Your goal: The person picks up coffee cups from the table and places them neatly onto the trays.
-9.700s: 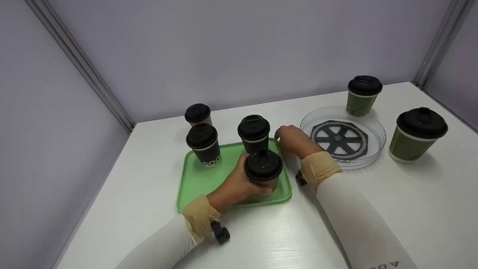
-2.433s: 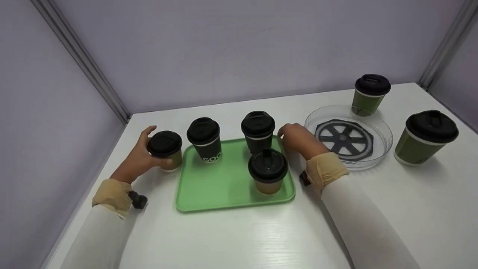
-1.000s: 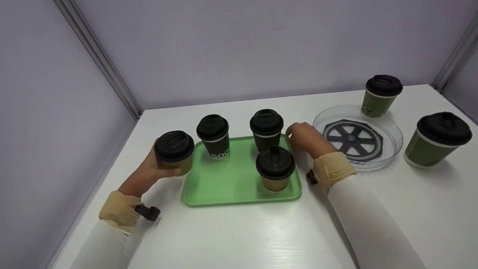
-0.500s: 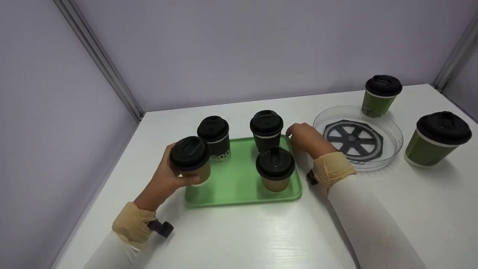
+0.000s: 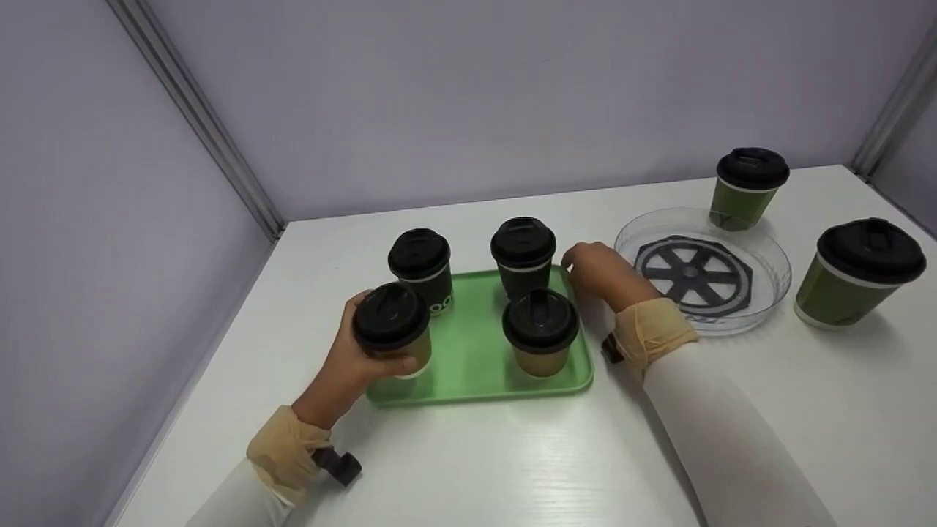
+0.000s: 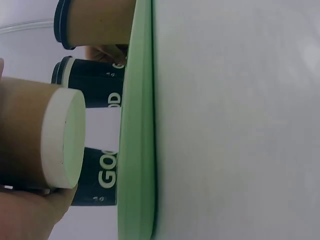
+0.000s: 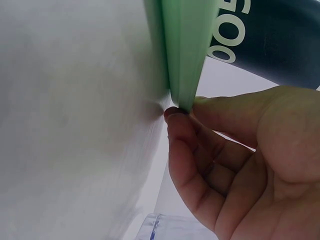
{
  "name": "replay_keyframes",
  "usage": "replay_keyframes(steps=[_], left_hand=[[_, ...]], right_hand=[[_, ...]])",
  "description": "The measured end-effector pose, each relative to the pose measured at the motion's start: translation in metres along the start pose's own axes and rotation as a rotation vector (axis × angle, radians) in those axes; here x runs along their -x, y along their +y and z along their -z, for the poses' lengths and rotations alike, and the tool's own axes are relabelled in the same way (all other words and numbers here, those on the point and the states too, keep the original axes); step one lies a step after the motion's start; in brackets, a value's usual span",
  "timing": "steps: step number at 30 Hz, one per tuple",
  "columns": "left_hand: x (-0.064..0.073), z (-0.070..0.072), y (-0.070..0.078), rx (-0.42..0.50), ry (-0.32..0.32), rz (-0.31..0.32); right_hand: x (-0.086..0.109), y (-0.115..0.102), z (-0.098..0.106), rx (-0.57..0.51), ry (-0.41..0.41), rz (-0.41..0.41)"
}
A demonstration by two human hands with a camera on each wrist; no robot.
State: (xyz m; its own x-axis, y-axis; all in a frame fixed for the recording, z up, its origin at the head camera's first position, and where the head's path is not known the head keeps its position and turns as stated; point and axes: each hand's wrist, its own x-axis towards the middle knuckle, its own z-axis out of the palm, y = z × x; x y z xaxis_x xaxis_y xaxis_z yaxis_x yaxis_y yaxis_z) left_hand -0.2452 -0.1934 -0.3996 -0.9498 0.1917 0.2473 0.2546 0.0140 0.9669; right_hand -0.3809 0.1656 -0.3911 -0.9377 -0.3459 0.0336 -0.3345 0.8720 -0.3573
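Note:
My left hand (image 5: 359, 362) grips a brown paper coffee cup (image 5: 417, 353) with a black lid, above the front left of the green tray (image 5: 479, 395). In the left wrist view, a gap shows between the base of this brown cup (image 6: 30, 132) and the tray (image 6: 135, 150). Two black cups marked GOOD, the left one (image 5: 438, 289) and the right one (image 5: 523, 278), stand at the tray's back. Another brown cup (image 5: 540, 362) stands at its front right. My right hand (image 5: 600, 272) pinches the tray's rim (image 7: 187, 90) near the back right corner.
A clear round dish (image 5: 765, 311) with a black spoked pattern sits right of the tray. Two green lidded cups stand beyond it, one at the back (image 5: 739, 201) and one at the right (image 5: 831, 293). Walls border the white table (image 5: 468, 461) behind and left.
My left hand has lifted the brown cup off the table left of the tray and carried it right and nearer, over the tray. The right hand stays at the rim.

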Motion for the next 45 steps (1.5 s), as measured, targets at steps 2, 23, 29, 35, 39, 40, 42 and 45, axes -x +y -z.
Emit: replay_keyframes(steps=[2, 23, 29, 35, 39, 40, 42, 45], left_hand=[[0.0, -0.003, -0.002, -0.002, -0.003, 0.0], [0.001, -0.024, -0.008, -0.06, 0.094, 0.092], [0.003, -0.029, -0.008, -0.078, 0.123, 0.098], [0.002, -0.031, -0.01, -0.124, 0.139, 0.099], [0.002, -0.031, -0.012, -0.11, 0.137, 0.081], [0.002, -0.031, -0.012, -0.107, 0.138, 0.082], [0.003, -0.032, -0.012, -0.109, 0.143, 0.085], [0.003, -0.032, -0.012, -0.105, 0.154, 0.094]], right_hand=[[0.0, 0.0, 0.0, -0.001, 0.004, 0.005], [0.0, 0.001, 0.0, 0.0, 0.003, 0.0], [0.0, 0.002, -0.001, 0.009, 0.019, 0.024], [0.001, 0.002, 0.0, 0.013, 0.022, 0.034], [0.001, 0.002, -0.001, 0.008, 0.029, 0.025], [0.0, 0.002, -0.001, 0.006, 0.028, 0.025], [0.0, 0.002, -0.001, 0.001, 0.024, 0.023], [0.0, 0.001, 0.0, 0.003, 0.022, 0.025]])
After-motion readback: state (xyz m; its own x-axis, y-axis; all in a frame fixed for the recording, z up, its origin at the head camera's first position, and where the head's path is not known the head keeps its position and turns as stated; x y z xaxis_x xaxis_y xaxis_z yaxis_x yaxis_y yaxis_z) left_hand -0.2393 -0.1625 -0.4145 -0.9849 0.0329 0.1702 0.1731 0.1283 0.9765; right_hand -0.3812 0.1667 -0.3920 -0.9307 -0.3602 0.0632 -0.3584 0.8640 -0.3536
